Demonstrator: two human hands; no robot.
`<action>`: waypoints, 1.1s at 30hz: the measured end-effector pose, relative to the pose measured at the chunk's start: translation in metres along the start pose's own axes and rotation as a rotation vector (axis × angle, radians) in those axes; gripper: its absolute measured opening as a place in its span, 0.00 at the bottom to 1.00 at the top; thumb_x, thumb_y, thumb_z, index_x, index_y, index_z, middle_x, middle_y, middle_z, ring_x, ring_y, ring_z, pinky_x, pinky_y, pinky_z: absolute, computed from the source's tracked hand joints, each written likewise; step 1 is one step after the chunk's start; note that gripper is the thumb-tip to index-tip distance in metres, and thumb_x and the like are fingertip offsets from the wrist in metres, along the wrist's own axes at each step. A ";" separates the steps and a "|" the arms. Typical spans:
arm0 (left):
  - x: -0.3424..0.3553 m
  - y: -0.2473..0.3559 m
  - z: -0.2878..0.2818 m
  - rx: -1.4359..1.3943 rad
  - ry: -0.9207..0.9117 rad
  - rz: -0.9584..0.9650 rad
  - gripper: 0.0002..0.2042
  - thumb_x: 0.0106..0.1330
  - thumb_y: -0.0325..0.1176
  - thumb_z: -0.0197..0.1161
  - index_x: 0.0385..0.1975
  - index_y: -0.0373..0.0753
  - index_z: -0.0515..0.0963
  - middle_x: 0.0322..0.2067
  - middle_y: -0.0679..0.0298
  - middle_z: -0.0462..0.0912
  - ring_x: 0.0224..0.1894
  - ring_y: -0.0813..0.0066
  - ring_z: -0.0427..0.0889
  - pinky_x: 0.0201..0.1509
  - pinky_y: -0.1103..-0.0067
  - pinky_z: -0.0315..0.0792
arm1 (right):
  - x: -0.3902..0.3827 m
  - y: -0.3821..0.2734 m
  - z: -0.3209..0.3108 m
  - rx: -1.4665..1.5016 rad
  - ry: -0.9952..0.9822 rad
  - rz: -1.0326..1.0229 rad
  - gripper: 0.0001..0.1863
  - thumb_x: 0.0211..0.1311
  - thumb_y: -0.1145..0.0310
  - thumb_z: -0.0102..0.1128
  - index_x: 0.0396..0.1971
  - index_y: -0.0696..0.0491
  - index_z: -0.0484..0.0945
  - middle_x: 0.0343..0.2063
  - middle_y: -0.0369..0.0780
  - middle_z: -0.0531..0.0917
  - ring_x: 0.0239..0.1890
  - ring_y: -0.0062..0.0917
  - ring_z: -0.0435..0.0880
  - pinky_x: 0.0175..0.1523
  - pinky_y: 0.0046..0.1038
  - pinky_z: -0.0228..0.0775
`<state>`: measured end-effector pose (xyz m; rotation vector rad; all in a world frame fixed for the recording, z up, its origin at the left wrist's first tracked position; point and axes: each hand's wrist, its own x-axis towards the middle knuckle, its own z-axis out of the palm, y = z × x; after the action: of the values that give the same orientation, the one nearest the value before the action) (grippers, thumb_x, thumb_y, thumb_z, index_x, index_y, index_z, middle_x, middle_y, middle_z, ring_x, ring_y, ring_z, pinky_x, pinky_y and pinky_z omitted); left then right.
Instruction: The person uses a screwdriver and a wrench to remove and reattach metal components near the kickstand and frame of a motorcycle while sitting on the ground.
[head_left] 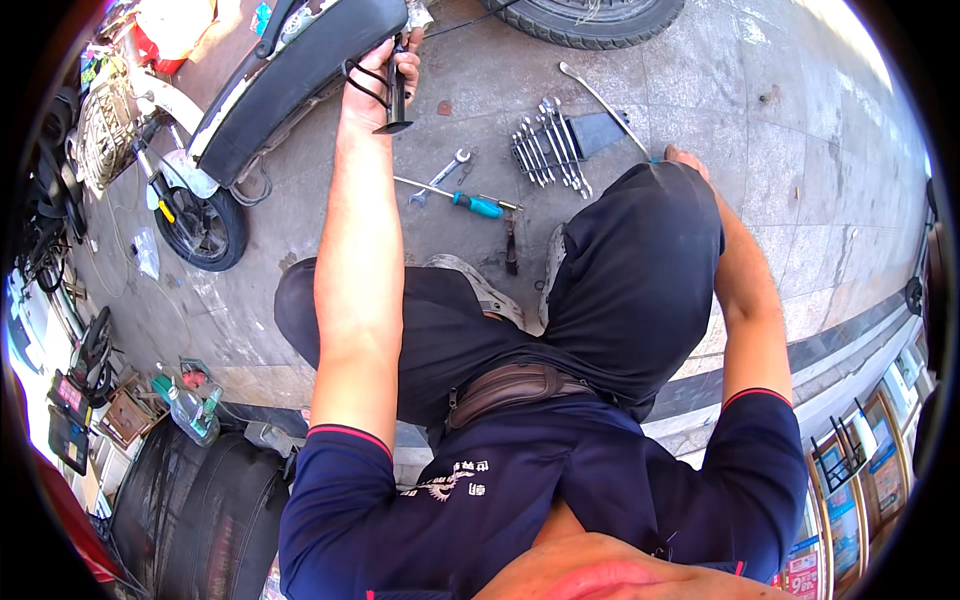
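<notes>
My left hand (375, 68) is closed round a black bar-like part (397, 103), the fingers wrapped about its upper length and the flared end sticking out below them, toward me. A thin black loop (366, 88) hangs at the near side of that grip, against my wrist. Just left of the hand lies the long black seat (290, 85); well beyond it to the right is a tyre (600, 35).

My right hand (690, 160) is at my right knee (640, 225), mostly hidden behind it, so I cannot tell whether it holds anything. A long metal rod (603, 101) runs up and left from near it.

To handle the part well, I think I should grip the thick of the bar, with the loop clear of my fingers so it cannot snag, and tilt the flared end away from the seat cover, which could scuff. The spanner set (552, 150) and teal-handled screwdriver (478, 206) lie between my two hands, within easy reach; a slip of the bar could knock them.
</notes>
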<state>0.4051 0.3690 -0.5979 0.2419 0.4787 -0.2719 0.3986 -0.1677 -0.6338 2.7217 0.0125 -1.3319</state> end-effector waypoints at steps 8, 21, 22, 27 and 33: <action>-0.003 0.000 0.000 -0.031 -0.029 -0.024 0.12 0.70 0.27 0.59 0.46 0.23 0.74 0.58 0.47 0.72 0.33 0.78 0.76 0.34 0.85 0.80 | -0.093 0.024 0.026 0.651 0.137 -0.232 0.23 0.54 0.59 0.66 0.48 0.55 0.77 0.45 0.46 0.85 0.51 0.37 0.84 0.55 0.37 0.73; -0.009 0.002 0.005 -0.006 -0.029 -0.022 0.17 0.71 0.26 0.57 0.56 0.26 0.66 0.56 0.46 0.73 0.33 0.79 0.74 0.34 0.85 0.78 | -0.066 -0.127 -0.086 1.183 -0.394 -0.619 0.14 0.73 0.54 0.54 0.38 0.50 0.77 0.19 0.27 0.70 0.17 0.09 0.62 0.20 0.18 0.48; -0.010 0.002 0.006 -0.016 -0.029 -0.028 0.17 0.71 0.26 0.57 0.57 0.26 0.66 0.56 0.46 0.73 0.33 0.79 0.74 0.34 0.85 0.78 | -0.063 -0.133 -0.092 1.178 -0.406 -0.607 0.15 0.72 0.56 0.53 0.44 0.52 0.76 0.22 0.29 0.71 0.17 0.09 0.63 0.20 0.17 0.50; -0.007 0.000 0.003 -0.004 -0.068 0.002 0.18 0.72 0.26 0.57 0.58 0.27 0.66 0.55 0.47 0.74 0.34 0.78 0.75 0.35 0.84 0.78 | -0.049 -0.154 -0.109 1.117 -0.329 -0.620 0.16 0.72 0.53 0.53 0.37 0.52 0.75 0.17 0.28 0.70 0.13 0.10 0.62 0.17 0.20 0.48; -0.004 -0.001 -0.004 0.025 -0.032 0.034 0.16 0.70 0.26 0.60 0.53 0.26 0.69 0.55 0.47 0.74 0.34 0.77 0.76 0.35 0.84 0.79 | -0.111 -0.185 -0.158 0.878 -0.308 -0.606 0.19 0.72 0.53 0.50 0.37 0.56 0.74 0.19 0.34 0.73 0.14 0.16 0.70 0.18 0.25 0.59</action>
<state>0.3996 0.3703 -0.5995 0.2689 0.4396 -0.2485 0.4447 0.0372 -0.4680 3.2936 0.3218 -2.3865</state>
